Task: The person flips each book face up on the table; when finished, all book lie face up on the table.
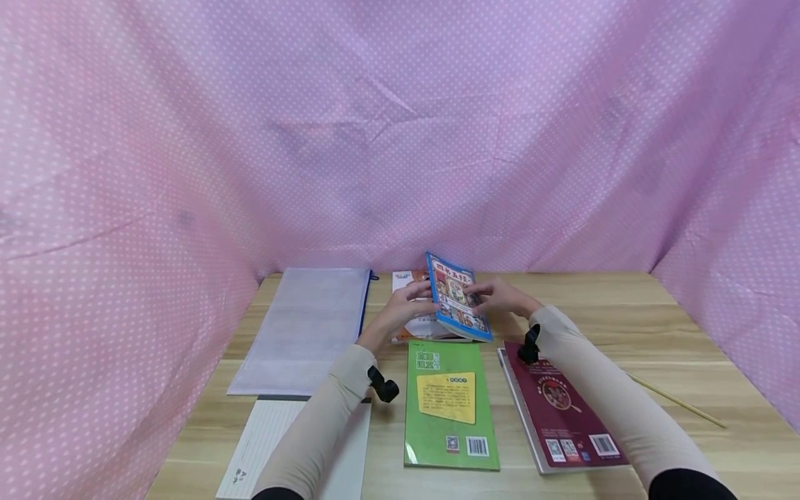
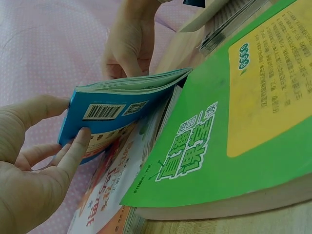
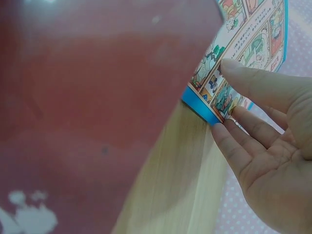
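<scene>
A blue-bordered comic-style book (image 1: 459, 316) is tilted up at the back of the table, its left edge raised over a white and orange book (image 1: 417, 330). My left hand (image 1: 403, 309) grips its left edge; in the left wrist view the fingers lie against the blue back cover (image 2: 97, 127) with the barcode. At the opposite edge, my right hand (image 1: 505, 297) holds the book, the thumb on the illustrated front cover (image 3: 256, 46) and the other fingers at the edge.
Nearer to me lie a green book (image 1: 446, 444) and a dark red book (image 1: 550, 417). On the left are a translucent zip folder (image 1: 306, 326) and a lined notepad (image 1: 269, 444). A thin stick (image 1: 681, 401) lies at right. Pink dotted cloth (image 1: 400, 173) hangs behind the table.
</scene>
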Action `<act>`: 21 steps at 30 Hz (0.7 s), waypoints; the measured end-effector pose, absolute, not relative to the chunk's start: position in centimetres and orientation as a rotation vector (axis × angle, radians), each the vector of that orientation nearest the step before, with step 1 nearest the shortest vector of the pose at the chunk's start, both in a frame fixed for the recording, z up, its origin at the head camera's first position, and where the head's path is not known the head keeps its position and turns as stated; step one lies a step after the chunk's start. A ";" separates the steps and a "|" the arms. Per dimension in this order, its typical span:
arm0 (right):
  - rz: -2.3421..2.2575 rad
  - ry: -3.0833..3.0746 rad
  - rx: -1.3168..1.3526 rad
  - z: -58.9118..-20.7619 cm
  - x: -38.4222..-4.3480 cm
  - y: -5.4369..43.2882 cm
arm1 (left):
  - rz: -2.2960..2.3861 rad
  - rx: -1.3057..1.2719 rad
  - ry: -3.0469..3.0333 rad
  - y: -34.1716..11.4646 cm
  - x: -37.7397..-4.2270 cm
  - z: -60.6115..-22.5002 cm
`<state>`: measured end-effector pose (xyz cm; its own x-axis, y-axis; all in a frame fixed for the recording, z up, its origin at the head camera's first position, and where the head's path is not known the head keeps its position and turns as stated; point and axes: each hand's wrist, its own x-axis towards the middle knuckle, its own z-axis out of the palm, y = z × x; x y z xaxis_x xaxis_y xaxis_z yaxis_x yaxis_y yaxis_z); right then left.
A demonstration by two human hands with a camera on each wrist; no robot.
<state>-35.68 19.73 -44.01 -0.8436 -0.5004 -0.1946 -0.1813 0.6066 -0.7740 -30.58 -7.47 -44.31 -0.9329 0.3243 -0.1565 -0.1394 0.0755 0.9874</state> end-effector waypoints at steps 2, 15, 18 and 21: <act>-1.104 2.447 -0.545 -44.0 -35.7 19.8 | 1.921 0.183 2.027 -7.4 -30.6 -44.3; -1.066 2.473 -0.522 -44.3 -35.8 20.9 | 1.864 0.177 2.042 -6.7 -30.4 -44.5; -1.067 2.476 -0.530 -44.4 -35.7 21.2 | 1.840 0.189 2.062 -6.5 -30.3 -44.6; -1.063 2.483 -0.557 -44.5 -35.7 21.6 | 1.848 0.190 2.039 -6.1 -30.3 -44.8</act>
